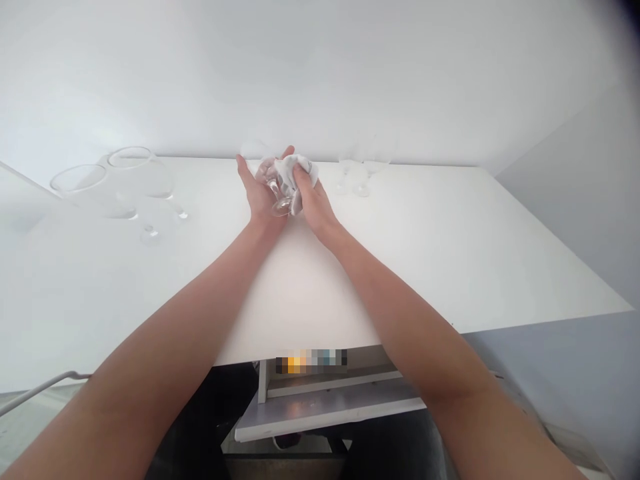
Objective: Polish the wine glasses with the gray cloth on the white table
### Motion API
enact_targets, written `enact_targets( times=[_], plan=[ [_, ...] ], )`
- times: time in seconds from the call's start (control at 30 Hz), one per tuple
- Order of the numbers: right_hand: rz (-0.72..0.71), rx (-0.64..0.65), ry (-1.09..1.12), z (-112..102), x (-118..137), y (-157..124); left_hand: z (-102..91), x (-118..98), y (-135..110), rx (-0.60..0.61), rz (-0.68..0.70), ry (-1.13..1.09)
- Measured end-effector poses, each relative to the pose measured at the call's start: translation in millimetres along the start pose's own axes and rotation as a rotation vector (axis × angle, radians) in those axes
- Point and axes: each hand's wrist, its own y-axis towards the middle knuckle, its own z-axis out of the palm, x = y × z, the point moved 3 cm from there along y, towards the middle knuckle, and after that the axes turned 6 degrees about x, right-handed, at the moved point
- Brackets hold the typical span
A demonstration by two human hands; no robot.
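Note:
Above the far part of the white table, my left hand [261,198] cradles the bowl of a clear stemmed glass [281,206]. The glass is tilted, its round foot pointing down toward me and its bowl away. My right hand [319,205] grips a crumpled white cloth [300,170], thumb on top, and presses it to the right side of the glass. Cloth and fingers hide part of the stem and bowl.
On the left of the white table [425,233] stand large clear stemmed glasses [131,157]. Smaller clear glasses [361,190] stand near the wall, right of my hands. Below the front edge an open drawer [320,407] juts out. A grey cable [45,387] runs at lower left.

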Motion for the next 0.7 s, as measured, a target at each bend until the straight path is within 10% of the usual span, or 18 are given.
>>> enact_targets(
  times=[0.3, 0.57, 0.7],
  plan=[
    [0.129, 0.322, 0.076, 0, 3, -5, 1.3, -2, 0, 0.002, 0.016, 0.162],
    [-0.162, -0.166, -0.242, -12, -6, 6, 2.5, -4, -1, -0.071, 0.069, 0.096],
    [-0.001, -0.267, -0.038, -9, -13, 4, -2.3, -8, 0, -0.196, 0.167, 0.073]
  ],
)
